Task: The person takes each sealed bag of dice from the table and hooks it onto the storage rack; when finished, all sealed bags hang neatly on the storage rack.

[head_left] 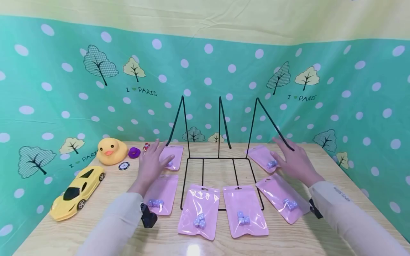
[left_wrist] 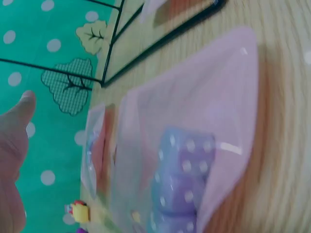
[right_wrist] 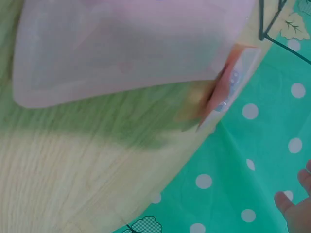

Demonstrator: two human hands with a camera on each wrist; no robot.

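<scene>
A black wire rack (head_left: pixel 219 158) with three upright prongs stands in the middle of the table. Around its base lie several pink zip bags holding small purple dice (head_left: pixel 200 223). My left hand (head_left: pixel 150 166) hovers with spread fingers over the back left bag (head_left: pixel 177 156); a second bag (head_left: pixel 168 190) is just below it. On the other side, my right hand (head_left: pixel 298 163) is extended beside the back right bag (head_left: pixel 258 155), near the end of a rack prong; contact cannot be told. Another bag (head_left: pixel 275 192) lies tilted below that hand. Neither hand grips anything visible.
Two pink bags (head_left: pixel 201 199) (head_left: pixel 243 201) overlap the rack's front bar. To the left are a yellow toy car (head_left: pixel 78 192), a rubber duck (head_left: pixel 112 152), a small purple duck (head_left: pixel 134 153) and a poker chip (head_left: pixel 124 166). A green dotted cloth (head_left: pixel 208 67) hangs behind.
</scene>
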